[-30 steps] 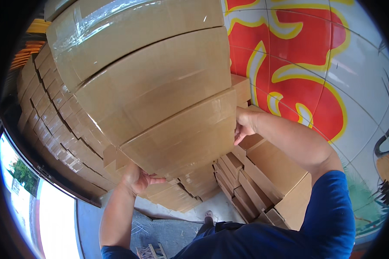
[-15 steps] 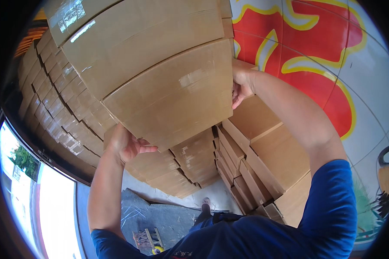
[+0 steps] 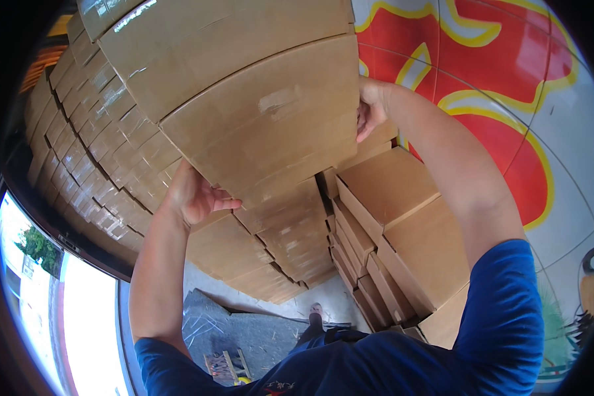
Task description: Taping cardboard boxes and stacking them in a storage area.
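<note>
A flat brown cardboard box (image 3: 270,125) is held high in front of me, level with the upper rows of a stack. My left hand (image 3: 191,195) grips its lower left corner from beneath. At the box's right edge my right hand (image 3: 371,109) clamps the side, fingers curled round it. Another cardboard box (image 3: 224,46) lies directly on top of the held one. Both forearms reach up from the lower edge, in blue short sleeves.
A tall wall of stacked cardboard boxes (image 3: 92,145) fills the left. A lower stack of boxes (image 3: 396,218) stands on the right against a red, yellow and white painted wall (image 3: 501,86). A grey mat (image 3: 244,330) and my shoe (image 3: 315,315) show below.
The box has risen and shifted up and right in view. Both hands moved up with it, the left hand climbing from low centre to the box's lower left corner.
</note>
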Available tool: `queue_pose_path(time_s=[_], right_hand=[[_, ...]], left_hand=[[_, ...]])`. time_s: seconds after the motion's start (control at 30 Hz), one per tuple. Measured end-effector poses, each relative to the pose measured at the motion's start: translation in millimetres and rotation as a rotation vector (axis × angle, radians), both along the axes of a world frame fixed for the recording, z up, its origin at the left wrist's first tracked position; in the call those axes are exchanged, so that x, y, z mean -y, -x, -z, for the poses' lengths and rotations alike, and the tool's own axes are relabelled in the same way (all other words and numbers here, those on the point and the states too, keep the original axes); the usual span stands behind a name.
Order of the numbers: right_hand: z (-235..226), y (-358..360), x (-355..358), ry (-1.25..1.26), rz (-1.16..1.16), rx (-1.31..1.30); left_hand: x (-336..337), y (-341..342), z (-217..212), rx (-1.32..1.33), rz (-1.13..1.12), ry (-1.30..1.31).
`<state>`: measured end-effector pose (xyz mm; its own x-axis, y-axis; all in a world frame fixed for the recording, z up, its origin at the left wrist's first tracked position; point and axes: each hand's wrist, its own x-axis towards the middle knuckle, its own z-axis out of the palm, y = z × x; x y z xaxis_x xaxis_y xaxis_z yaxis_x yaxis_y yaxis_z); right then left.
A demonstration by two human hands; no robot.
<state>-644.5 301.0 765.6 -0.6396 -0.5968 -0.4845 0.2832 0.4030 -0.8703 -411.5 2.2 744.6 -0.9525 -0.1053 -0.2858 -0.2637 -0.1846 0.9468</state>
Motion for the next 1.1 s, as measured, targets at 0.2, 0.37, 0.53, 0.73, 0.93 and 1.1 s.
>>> queue_pose_path(time_s=[0.2, 0.37, 0.53, 0.73, 0.93, 1.1], right_hand=[[-7.3, 29.9, -12.2, 0.014, 0.079, -0.015], [-8.4, 52.8, -24.5, -0.018, 0.127, -0.005], [-3.4, 70.1, -31.2, -0.066, 0.183, -0.016], [10.5, 87.7, -37.7, -0.063, 0.214, -0.024], [9.7, 110.9, -36.7, -0.073, 0.262, -0.006], [-13.7, 126.1, -34.7, -0.118, 0.305, -0.030]], left_hand=[[-7.7, 36.9, -11.3, -0.024, 0.043, 0.066], [-10.6, 68.3, -10.1, -0.009, 0.074, 0.035], [-8.5, 100.1, -3.1, 0.023, 0.120, 0.020], [-5.6, 130.9, 4.7, 0.060, 0.185, -0.030], [11.0, 173.3, 6.6, 0.147, 0.259, -0.080], [12.3, 202.0, -12.8, 0.129, 0.332, -0.089]])
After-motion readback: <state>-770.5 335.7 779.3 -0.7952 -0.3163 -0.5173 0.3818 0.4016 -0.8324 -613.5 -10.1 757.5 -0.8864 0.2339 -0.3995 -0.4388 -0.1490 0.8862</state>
